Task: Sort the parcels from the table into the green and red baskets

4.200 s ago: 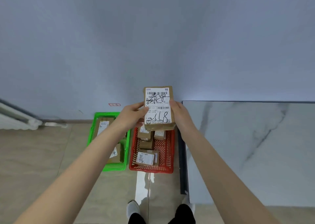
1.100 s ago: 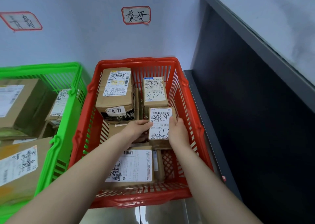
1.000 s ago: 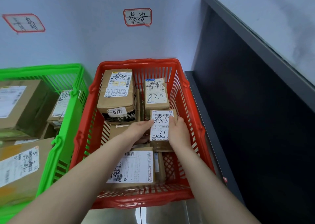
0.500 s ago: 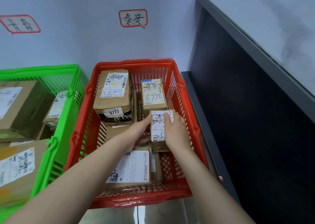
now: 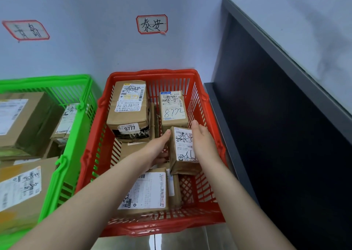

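Observation:
A small brown parcel (image 5: 182, 148) with a white label sits low in the red basket (image 5: 152, 228), on top of other parcels. My left hand (image 5: 156, 148) grips its left side, thumb along the edge and fingers curled beneath. My right hand (image 5: 203, 143) holds its right side and covers part of the label. The red basket also holds a parcel marked 9777 (image 5: 129, 112), one marked 8772 (image 5: 172, 108) and a flat one at the front (image 5: 146, 190). The green basket (image 5: 57, 173) stands to the left with several larger boxes inside.
Handwritten red-framed signs are stuck on the wall above the red basket (image 5: 151, 24) and above the green one (image 5: 25, 30). The marble-topped table (image 5: 304, 30) with its dark side panel (image 5: 285, 135) rises close on the right of the red basket.
I have carried the parcel from in front of me down into the red basket. Over the last second it has settled lower on the other parcels, with both hands still on it.

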